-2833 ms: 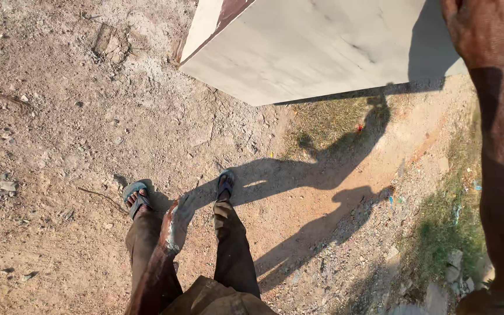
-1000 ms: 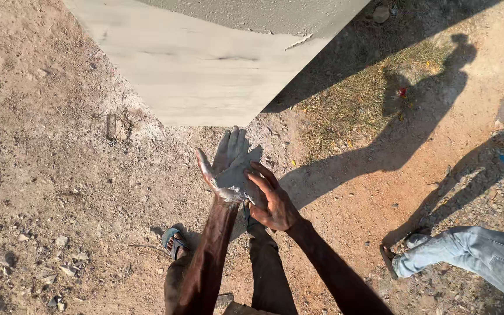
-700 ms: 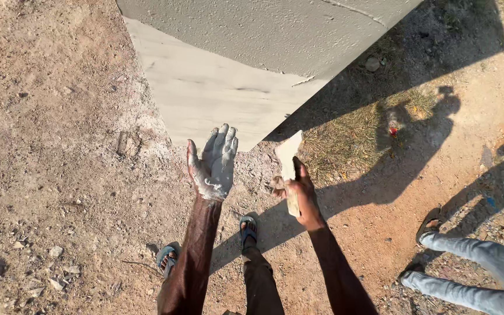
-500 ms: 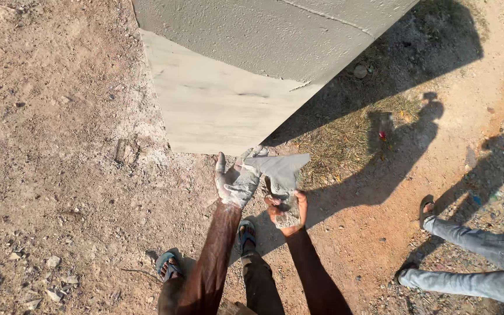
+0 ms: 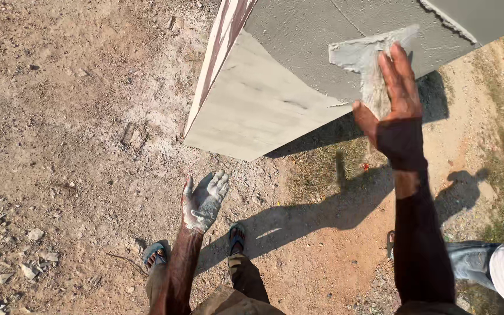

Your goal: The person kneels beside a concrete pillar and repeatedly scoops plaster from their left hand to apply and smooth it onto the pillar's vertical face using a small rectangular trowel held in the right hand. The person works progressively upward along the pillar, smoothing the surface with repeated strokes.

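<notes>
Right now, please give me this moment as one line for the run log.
right hand: pressing trowel with wet plaster on grey wall | left hand: open, plaster-coated, holding nothing | ground: dry dirt

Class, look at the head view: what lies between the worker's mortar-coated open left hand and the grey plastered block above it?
Only bare ground: between the left hand and the grey plastered block, the head view shows dusty soil with small stones.

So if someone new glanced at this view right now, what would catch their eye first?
Probably the right hand raised at upper right, pressing a flat trowel smeared with wet grey plaster against the grey plastered wall. Next, the left hand, open and coated in pale plaster, hanging empty over the dirt ground near the sandalled feet. Another person's jeans leg shows at lower right.
</notes>
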